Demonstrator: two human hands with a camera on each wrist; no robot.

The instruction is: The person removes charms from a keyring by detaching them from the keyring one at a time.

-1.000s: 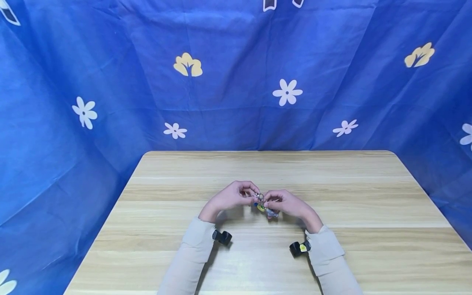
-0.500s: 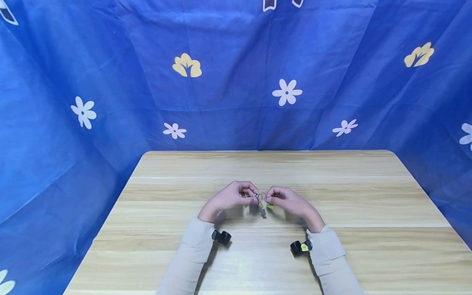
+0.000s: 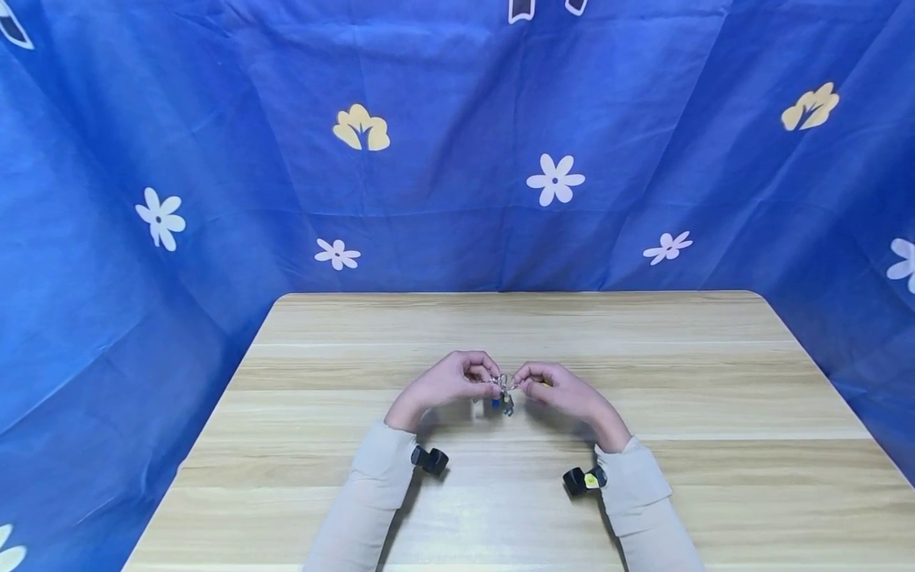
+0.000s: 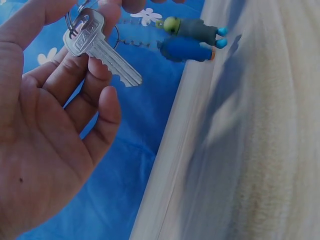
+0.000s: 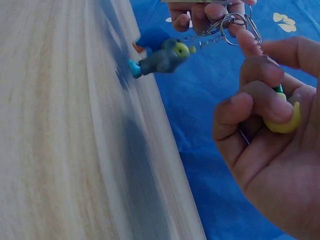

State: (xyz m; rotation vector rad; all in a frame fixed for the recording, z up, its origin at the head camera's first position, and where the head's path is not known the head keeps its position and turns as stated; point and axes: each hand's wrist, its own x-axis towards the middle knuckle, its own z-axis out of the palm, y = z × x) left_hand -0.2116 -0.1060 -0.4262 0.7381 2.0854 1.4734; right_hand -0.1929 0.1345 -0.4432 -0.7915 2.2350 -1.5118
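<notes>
**On both sides of the metal rings, a hold is shared by left hand and right hand**

Left of the rings, thumb and fingertips of the left hand are drawn together, and the rings are pinched at their tips; the exact contact is cut off by the edge of the left wrist view. Hung from the rings, a silver key is seen in front of the left fingers, its toothed blade pointed away from them. Right of the rings, a yellow charm with a touch of green is clamped under the curled fingers of the right hand. Below the rings, a grey figure with a yellow-green head and bright blue feet is suspended beside a blue figure, both on short chains and free of either hand. Beneath the rings, shadows are cast on a wooden table. Nearer the wearer than the rings, black devices are worn at pale sleeves. Beyond the rings, a blue cloth is patterned with white flowers and yellow trees.
</notes>
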